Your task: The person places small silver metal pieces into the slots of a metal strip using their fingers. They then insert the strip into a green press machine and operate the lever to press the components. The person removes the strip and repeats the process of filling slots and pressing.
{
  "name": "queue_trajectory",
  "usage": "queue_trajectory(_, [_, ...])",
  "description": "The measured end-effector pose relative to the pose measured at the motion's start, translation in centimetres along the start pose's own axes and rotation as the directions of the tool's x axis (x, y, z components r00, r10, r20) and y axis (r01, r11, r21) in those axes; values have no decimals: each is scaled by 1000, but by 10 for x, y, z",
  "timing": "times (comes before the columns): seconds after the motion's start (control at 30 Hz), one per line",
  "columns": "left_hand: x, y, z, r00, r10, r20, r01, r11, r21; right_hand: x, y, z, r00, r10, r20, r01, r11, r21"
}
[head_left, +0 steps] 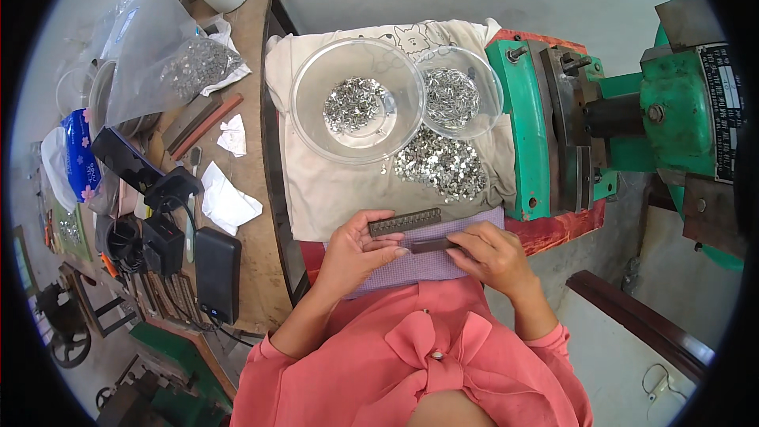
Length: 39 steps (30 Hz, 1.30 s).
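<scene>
My left hand (pixel 353 253) is closed on the left end of a dark metal block (pixel 405 222) with a row of small slots along it. In my right hand (pixel 494 257) is a plain dark metal bar (pixel 435 245), pinched at its right end and held just nearer to me than the slotted block. The bar's left tip lies close to my left thumb; whether they touch I cannot tell. Beyond both hands, a loose pile of small shiny metal pieces (pixel 443 166) lies on the beige cloth (pixel 316 205). A purple cloth (pixel 379 278) is under the hands.
Behind the pile stand a large clear tub (pixel 299 122) and a smaller clear tub (pixel 496 111), both holding small metal parts. A green machine press (pixel 506 134) stands at the right. On the wooden table (pixel 265 269) at left lie a black power bank (pixel 217 273), papers and a plastic bag (pixel 150 39).
</scene>
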State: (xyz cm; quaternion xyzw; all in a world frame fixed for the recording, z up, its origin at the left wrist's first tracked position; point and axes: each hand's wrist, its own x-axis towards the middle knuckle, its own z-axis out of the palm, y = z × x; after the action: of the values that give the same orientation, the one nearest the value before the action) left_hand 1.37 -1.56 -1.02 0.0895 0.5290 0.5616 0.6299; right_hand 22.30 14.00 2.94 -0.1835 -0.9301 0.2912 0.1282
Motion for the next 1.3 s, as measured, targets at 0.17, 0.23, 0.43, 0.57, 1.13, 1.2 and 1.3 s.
queue_trajectory(0.17, [0,6,-2,999,-48,12,48,999,6,-22,7,-15,975,145,170,-141,989,-32])
queue_trajectory(0.23, [0,5,-3,999,-46,18,46,999,7,-17,7,-14,979,130,160,-132,991,3])
queue_trajectory(0.43, [2,0,-4,999,22,25,-22,1000,9,37,-12,8,1000,10,16,-11,999,39])
queue_trajectory(0.57, [1,-1,-4,998,55,4,-55,998,-12,52,-1,25,997,-39,63,34,997,69])
queue_trajectory(1.13, [-17,32,-17,954,-228,193,258,954,-149,61,-21,-7,973,-212,-94,206,976,-72])
queue_trajectory(1.2, [-22,51,-15,968,-181,173,212,960,-182,55,-25,-16,972,-163,-171,148,984,-98])
queue_trajectory(1.3, [-24,81,-11,996,-20,84,34,986,-164,31,-17,-18,977,-129,-170,120,991,-63])
